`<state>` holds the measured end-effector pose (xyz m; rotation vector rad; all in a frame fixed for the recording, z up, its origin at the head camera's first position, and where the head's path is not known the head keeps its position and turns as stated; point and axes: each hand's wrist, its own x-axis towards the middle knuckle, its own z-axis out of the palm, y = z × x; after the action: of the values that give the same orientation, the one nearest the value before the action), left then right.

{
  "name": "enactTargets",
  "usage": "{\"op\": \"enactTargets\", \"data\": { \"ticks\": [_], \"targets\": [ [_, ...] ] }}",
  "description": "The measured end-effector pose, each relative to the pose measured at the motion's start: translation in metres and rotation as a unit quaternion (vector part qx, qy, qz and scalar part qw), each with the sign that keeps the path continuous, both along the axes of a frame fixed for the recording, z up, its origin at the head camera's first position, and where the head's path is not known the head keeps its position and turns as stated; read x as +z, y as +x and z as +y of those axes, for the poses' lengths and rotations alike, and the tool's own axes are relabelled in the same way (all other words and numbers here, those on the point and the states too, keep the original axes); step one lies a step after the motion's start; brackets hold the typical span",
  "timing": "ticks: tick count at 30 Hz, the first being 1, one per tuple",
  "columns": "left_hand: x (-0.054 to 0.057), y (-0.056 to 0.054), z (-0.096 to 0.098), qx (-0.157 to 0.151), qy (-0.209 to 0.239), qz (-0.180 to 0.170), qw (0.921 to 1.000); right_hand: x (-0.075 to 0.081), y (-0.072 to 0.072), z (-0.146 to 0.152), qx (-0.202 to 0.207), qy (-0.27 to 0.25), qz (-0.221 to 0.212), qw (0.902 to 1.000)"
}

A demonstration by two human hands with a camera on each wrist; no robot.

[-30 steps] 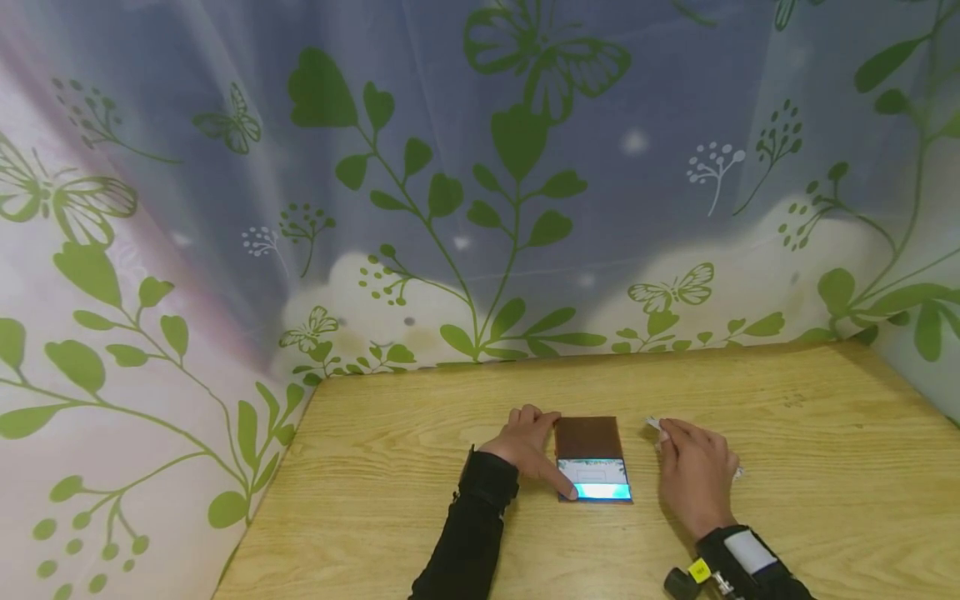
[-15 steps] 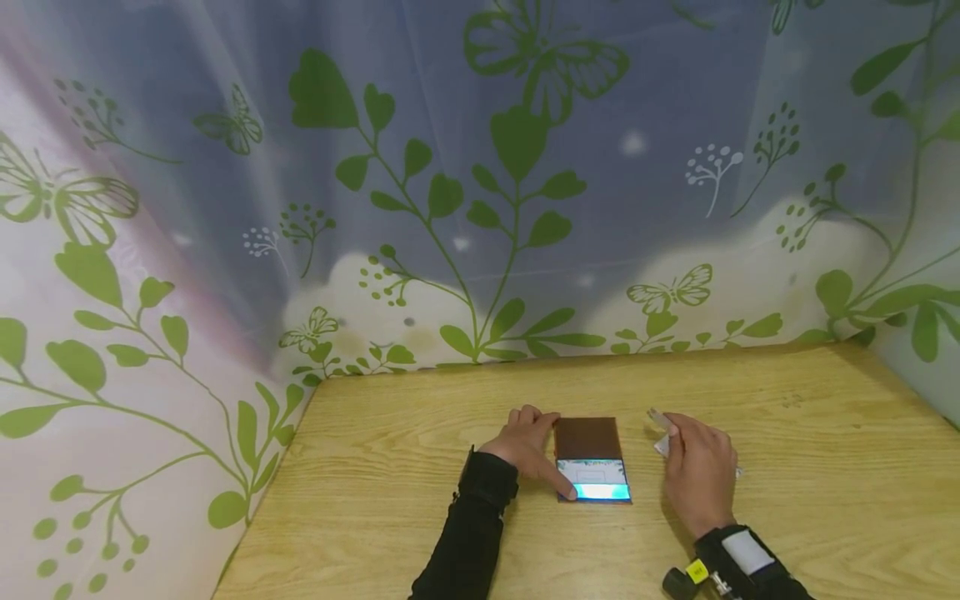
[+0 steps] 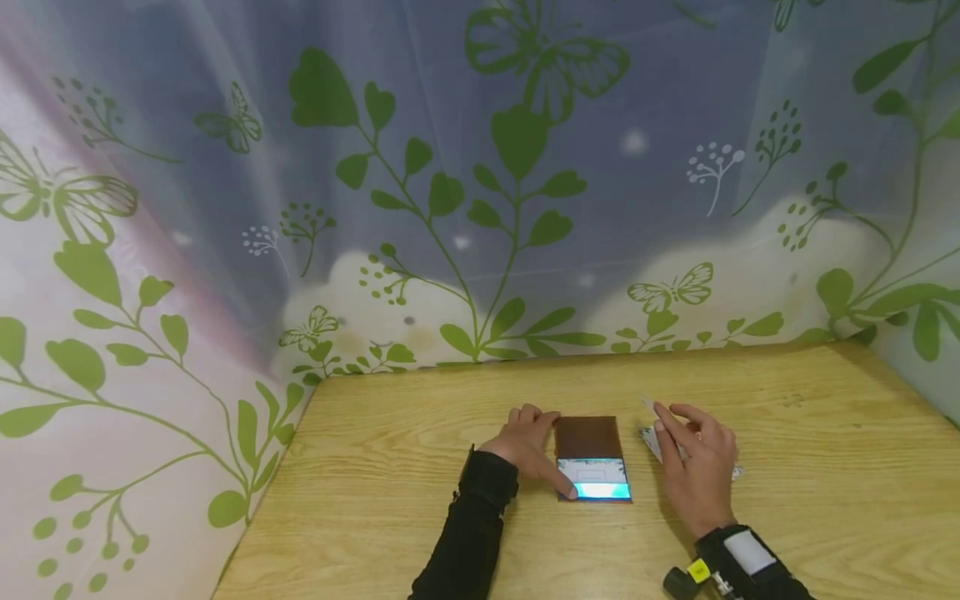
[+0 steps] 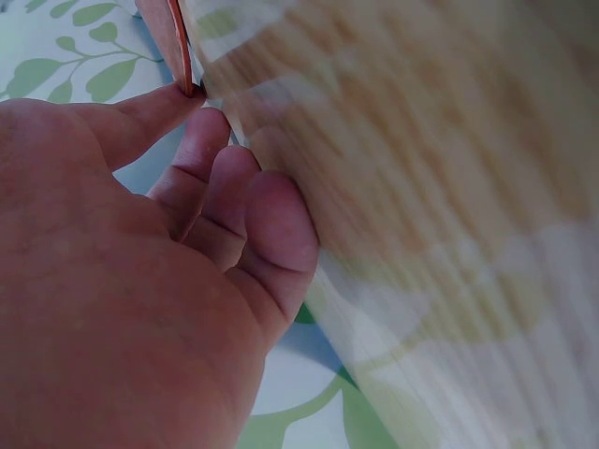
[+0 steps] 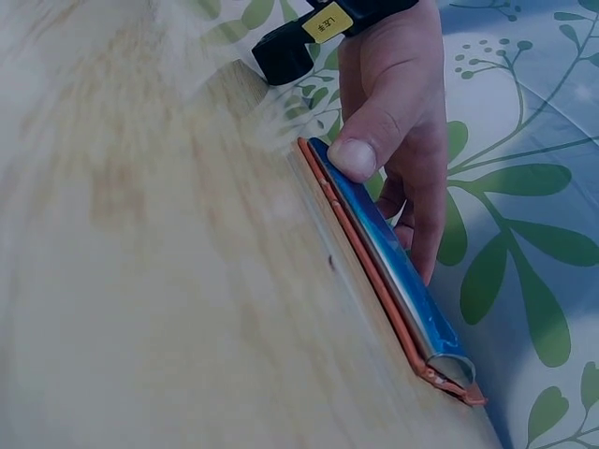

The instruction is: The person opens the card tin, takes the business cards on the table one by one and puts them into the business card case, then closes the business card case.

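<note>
A flat brown leather-like case [image 3: 587, 437] lies on the table, its lower half covered by a glossy white and blue printed piece [image 3: 603, 473]. The left hand [image 3: 528, 450] presses its thumb on that piece's lower left corner. Its index fingertip touches the upper left of the case, and in the left wrist view the other fingers [image 4: 281, 220] rest at the tabletop. To the right, the right hand [image 3: 697, 467] pinches a thin white strip [image 3: 648, 404] between thumb and finger. Under that hand lies a white patterned piece [image 3: 654, 444], mostly hidden. From the right wrist, the blue piece [image 5: 402, 271] curves up at its near end.
The wood-grain table [image 3: 420, 433] meets a curtain [image 3: 450, 250] printed with leaves and butterflies at its back and sides. Both wrists wear black straps; a small black device with a yellow tag [image 3: 698, 570] sits at the right wrist.
The right thumb and index finger have shifted slightly up and left with the strip, and more of the white patterned piece shows below them. The left hand and brown case have stayed put.
</note>
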<state>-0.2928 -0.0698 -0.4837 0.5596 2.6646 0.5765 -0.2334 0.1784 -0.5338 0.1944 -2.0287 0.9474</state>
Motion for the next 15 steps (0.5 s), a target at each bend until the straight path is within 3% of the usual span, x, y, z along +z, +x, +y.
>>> {"op": "enactTargets", "data": {
  "ticks": [8, 15],
  "targets": [
    [-0.0012, -0.0010, -0.0010, 0.000, 0.009, -0.002, 1.0000, 0.0019, 0.0061, -0.0041, 0.004, -0.043, -0.085, 0.9955],
    [-0.0005, -0.0007, -0.0010, -0.001, 0.007, -0.002, 1.0000, 0.0035, 0.0086, -0.0030, 0.014, -0.048, -0.135, 0.9896]
  ]
}}
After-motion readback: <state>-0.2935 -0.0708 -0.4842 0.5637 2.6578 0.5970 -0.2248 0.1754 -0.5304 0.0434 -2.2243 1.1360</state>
